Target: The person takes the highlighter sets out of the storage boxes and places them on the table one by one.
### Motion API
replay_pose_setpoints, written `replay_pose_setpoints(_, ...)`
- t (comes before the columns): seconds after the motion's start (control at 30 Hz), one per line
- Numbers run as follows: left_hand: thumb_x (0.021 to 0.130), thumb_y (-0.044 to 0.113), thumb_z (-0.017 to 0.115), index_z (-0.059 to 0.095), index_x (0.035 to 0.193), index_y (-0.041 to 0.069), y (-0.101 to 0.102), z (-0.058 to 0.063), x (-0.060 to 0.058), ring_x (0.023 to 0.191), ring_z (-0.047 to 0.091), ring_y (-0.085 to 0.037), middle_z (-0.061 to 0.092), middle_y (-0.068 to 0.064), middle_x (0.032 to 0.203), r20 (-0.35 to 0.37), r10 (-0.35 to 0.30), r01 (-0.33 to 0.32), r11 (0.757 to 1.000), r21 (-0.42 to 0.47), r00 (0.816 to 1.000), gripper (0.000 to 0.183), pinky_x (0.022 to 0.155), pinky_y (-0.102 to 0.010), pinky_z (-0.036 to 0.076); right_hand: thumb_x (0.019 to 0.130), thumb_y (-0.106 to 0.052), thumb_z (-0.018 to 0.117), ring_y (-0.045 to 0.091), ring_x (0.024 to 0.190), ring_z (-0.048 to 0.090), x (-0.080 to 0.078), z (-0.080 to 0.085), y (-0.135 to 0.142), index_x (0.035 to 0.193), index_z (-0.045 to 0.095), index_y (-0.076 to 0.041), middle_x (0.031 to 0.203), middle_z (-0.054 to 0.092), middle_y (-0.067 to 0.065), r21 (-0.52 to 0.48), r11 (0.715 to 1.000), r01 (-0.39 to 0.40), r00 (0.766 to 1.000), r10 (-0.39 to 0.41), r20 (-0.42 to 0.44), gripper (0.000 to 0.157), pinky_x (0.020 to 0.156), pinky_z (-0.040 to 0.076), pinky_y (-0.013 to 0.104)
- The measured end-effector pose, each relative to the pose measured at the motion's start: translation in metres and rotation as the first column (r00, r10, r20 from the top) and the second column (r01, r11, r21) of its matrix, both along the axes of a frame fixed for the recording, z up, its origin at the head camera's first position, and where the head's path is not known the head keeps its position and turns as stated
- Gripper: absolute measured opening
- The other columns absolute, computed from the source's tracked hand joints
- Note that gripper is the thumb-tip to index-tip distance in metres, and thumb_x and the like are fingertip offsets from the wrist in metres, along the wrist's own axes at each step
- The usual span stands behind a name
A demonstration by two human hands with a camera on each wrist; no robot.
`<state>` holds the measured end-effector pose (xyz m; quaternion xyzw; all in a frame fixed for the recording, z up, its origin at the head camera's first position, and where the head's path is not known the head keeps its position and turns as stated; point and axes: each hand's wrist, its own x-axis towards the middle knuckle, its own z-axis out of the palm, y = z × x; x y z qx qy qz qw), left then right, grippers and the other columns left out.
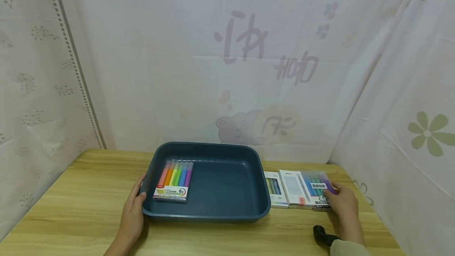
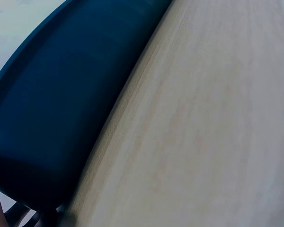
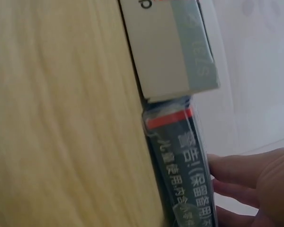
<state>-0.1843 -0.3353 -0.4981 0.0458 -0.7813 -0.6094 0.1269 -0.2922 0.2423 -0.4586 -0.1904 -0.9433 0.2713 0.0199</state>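
A dark blue rectangular tray (image 1: pixel 206 217) stands on the table, with a pack of rainbow-coloured markers (image 1: pixel 171 193) lying inside at its left. My left hand (image 1: pixel 130 212) holds the tray's left wall near the front corner, thumb by the rim. To the right of the tray, my right hand (image 1: pixel 344 202) pinches the right edge of a clear-fronted pack of blue, green and purple markers (image 1: pixel 314 181). In the right wrist view, that pack's dark end (image 3: pixel 177 156) lies flat, the thumb at its upper edge and other fingers partly hidden behind it.
Between the tray and the held pack lie a white box with a window showing coloured sticks (image 1: pixel 274 192) and another white box (image 1: pixel 293 189), side by side. A black strap-like piece (image 1: pixel 324 237) is at my right wrist. A patterned curtain (image 1: pixel 199 90) hangs behind the wooden table (image 1: pixel 71 200).
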Motion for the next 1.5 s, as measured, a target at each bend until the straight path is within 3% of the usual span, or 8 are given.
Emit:
replay_pose_setpoints(0.2, 0.11, 0.018, 0.023, 0.023, 0.162, 0.019, -0.001, 0.0, 0.001, 0.154, 0.02, -0.041, 0.022, -0.016, 0.168, -0.002, -0.002, 0.002, 1.0, 0.002, 1.0, 0.052, 0.098, 0.006, 0.019, 0.096, -0.028, 0.058, 0.058, 0.122, 0.048, 0.001, 0.001, -0.003, 0.143, 0.043, 0.012, 0.139, 0.049, 0.039, 0.046, 0.999, -0.019, 1.0, 0.018, 0.022, 0.063, 0.096, 0.043, 0.063)
replay_pose_setpoints(0.6, 0.111, 0.018, 0.024, 0.023, 0.162, 0.022, -0.002, 0.001, 0.002, 0.154, 0.018, -0.04, 0.021, -0.015, 0.169, -0.005, -0.003, 0.003, 1.0, 0.011, 1.0, 0.052, 0.097, 0.006, 0.018, 0.097, -0.028, 0.057, 0.058, 0.121, 0.048, 0.003, 0.002, -0.004, 0.143, 0.043, 0.013, 0.137, 0.049, 0.04, 0.021, 0.999, -0.025, 0.999, 0.025, 0.02, 0.063, 0.098, 0.041, 0.064)
replay_pose_setpoints(0.8, 0.11, 0.017, 0.025, 0.024, 0.162, 0.017, 0.0, 0.003, 0.001, 0.154, 0.018, -0.04, 0.022, -0.016, 0.168, -0.004, -0.003, 0.003, 1.0, 0.022, 1.0, 0.052, 0.097, 0.006, 0.019, 0.097, -0.032, 0.056, 0.057, 0.117, 0.05, 0.004, 0.006, -0.006, 0.141, 0.044, 0.014, 0.135, 0.05, 0.041, 0.043, 0.998, -0.036, 0.999, 0.035, 0.024, 0.065, 0.095, 0.043, 0.062)
replay_pose_setpoints(1.0, 0.11, 0.018, 0.025, 0.023, 0.162, 0.017, -0.001, 0.001, 0.001, 0.155, 0.017, -0.041, 0.02, -0.017, 0.169, 0.006, -0.007, 0.007, 1.0, 0.021, 1.0, 0.052, 0.097, 0.005, 0.017, 0.099, -0.039, 0.053, 0.06, 0.126, 0.043, 0.004, 0.011, -0.009, 0.145, 0.04, 0.013, 0.144, 0.041, 0.042, 0.069, 0.995, -0.07, 0.996, 0.067, 0.053, 0.071, 0.103, 0.038, 0.065)
replay_pose_setpoints(1.3, 0.11, 0.017, 0.026, 0.025, 0.162, 0.018, 0.0, -0.001, 0.0, 0.153, 0.02, -0.04, 0.023, -0.016, 0.168, -0.011, -0.001, 0.001, 1.0, 0.014, 1.0, 0.052, 0.097, 0.006, 0.019, 0.102, -0.041, 0.049, 0.061, 0.131, 0.038, 0.008, 0.031, -0.024, 0.148, 0.036, 0.012, 0.149, 0.036, 0.04, 0.103, 0.984, -0.147, 0.989, 0.143, 0.045, 0.071, 0.106, 0.035, 0.069)
replay_pose_setpoints(1.5, 0.11, 0.017, 0.027, 0.025, 0.162, 0.023, 0.001, -0.001, 0.0, 0.153, 0.02, -0.038, 0.024, -0.015, 0.168, -0.014, 0.007, -0.006, 1.0, 0.018, 1.0, 0.052, 0.098, 0.006, 0.018, 0.103, -0.05, 0.045, 0.059, 0.134, 0.038, 0.012, 0.047, -0.036, 0.151, 0.034, 0.008, 0.153, 0.034, 0.037, 0.063, 0.98, -0.188, 0.982, 0.186, 0.033, 0.076, 0.105, 0.037, 0.069)
